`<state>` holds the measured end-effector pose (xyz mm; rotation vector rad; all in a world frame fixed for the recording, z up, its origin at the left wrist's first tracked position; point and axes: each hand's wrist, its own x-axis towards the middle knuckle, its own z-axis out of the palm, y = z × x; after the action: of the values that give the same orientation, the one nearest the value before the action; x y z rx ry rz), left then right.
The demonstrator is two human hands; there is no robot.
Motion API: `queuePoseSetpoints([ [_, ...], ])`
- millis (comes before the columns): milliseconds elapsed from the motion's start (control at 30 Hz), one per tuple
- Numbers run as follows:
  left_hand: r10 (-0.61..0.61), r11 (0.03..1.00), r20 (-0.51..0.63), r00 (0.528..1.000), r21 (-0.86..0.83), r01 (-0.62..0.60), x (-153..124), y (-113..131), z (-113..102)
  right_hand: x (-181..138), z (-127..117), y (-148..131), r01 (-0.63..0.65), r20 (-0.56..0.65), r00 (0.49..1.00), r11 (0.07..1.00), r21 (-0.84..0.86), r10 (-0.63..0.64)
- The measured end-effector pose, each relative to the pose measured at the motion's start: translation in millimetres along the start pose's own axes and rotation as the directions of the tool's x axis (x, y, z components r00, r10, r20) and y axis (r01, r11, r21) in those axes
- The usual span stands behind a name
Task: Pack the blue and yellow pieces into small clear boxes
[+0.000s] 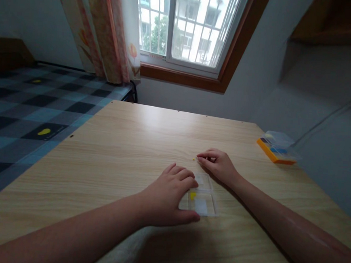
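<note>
A small clear plastic box (205,204) with compartments lies open on the wooden table (126,144). One compartment holds a yellow bit (192,195), another a pale blue piece (201,206). My left hand (170,196) rests on the box's left side, fingers curled over it and thumb along its near edge. My right hand (217,164) lies just beyond the box, fingertips pressed together in a pinch at a tiny yellow piece (193,159) on the tabletop. Whether the fingers grip that piece or only touch it is unclear.
An orange-based box with a clear lid (276,147) sits at the table's right edge by the wall. A bed with a checked blue cover (28,111) adjoins the table on the left. A curtain (101,28) and a barred window (187,23) lie behind.
</note>
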<state>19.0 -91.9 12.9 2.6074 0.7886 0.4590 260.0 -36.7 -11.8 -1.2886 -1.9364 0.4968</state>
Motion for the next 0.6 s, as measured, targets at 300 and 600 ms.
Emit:
queuePoseSetpoints([
  [300,-0.001,1.0,0.0,1.0,-0.003,0.001,0,0,0,9,6,-2,0.062,0.064,0.996,0.995,-0.081,-0.057],
  [600,-0.006,1.0,0.005,1.0,0.002,0.006,0,1,-2,-29,-31,-35,0.072,0.05,0.996,0.996,0.051,-0.075],
])
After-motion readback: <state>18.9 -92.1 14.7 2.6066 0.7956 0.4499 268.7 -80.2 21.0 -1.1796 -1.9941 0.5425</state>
